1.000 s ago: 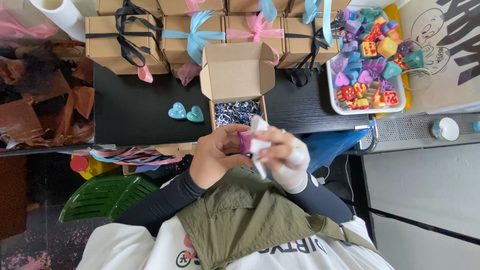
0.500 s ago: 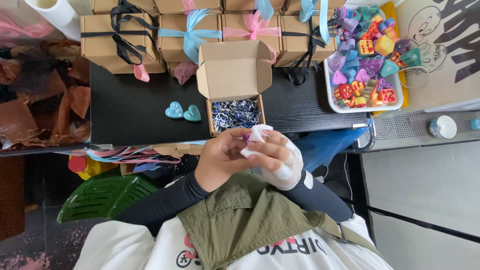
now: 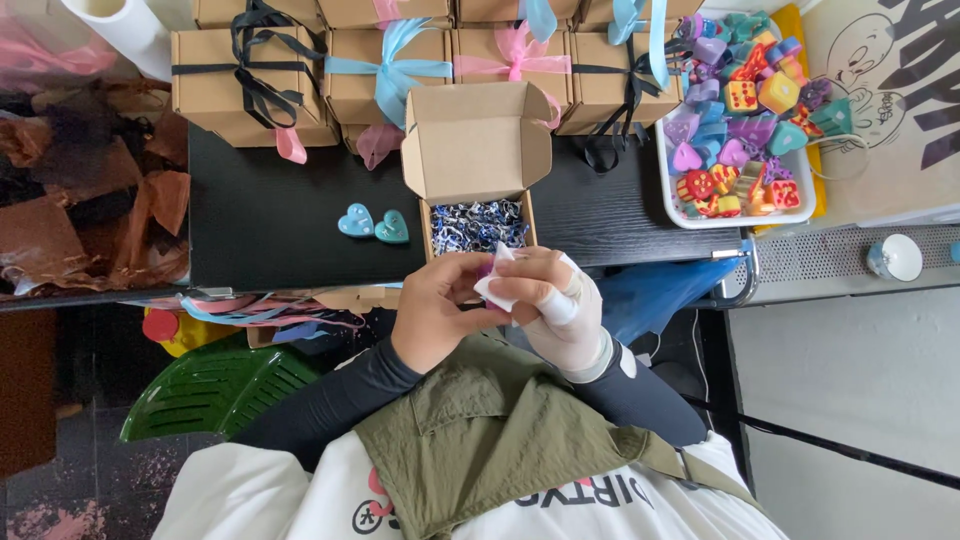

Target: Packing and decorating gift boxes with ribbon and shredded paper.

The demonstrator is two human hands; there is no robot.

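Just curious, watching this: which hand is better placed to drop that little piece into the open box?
Probably the right hand: its fingertips pinch the white wrap around the purple piece, right beside the open box; the left hand just cups it.

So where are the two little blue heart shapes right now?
The two blue hearts lie side by side on the black table, just left of the open cardboard box.

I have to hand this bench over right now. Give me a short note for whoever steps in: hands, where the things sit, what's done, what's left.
Left hand and right hand meet below the table edge, together gripping a small purple piece in white wrap.
Open cardboard box sits ahead, holding blue-white shredded filler; nothing else shows inside.
Two teal hearts lie left of it.
White tray of coloured pieces at right.
Ribboned boxes behind look finished.
Left: the wrapped piece is not yet in the box.
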